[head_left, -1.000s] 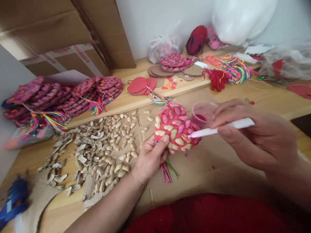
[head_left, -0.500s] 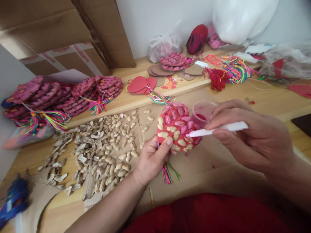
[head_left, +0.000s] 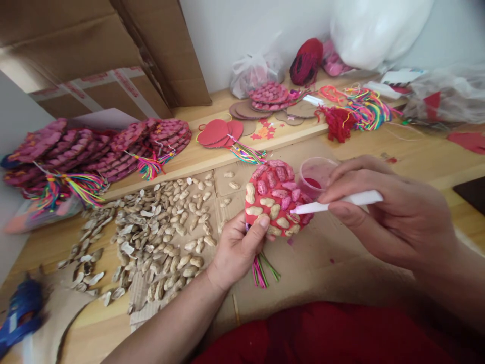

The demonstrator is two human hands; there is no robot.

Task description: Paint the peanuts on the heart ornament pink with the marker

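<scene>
1. My right hand (head_left: 394,217), at the right of the frame, pinches a white brush (head_left: 337,202) between thumb and fingers. Its tip rests on the lower right of the red disc (head_left: 275,199). I'd hold that pinch light and near the tip, so the strokes stay short.
2. My left hand (head_left: 237,250), at centre, pinches the disc's lower edge, thumb on the face, and holds it tilted up above the cardboard sheet (head_left: 322,263). I judge the thumb should stay off any wet shells.
3. The shells on the disc's upper and right part are pink; those at the lower left are bare. I'd work shell by shell and turn the disc rather than stretch the brush.
4. The small cup (head_left: 316,174) of red paint sits just behind the disc, beside the brush hand. A short reach, but easy to knock.
5. The disc's coloured tassel (head_left: 263,268) hangs below my left hand, well clear of the brush.
6. Loose peanuts (head_left: 162,237) lie at the centre left, and finished discs (head_left: 102,149) are stacked at the upper left.
</scene>
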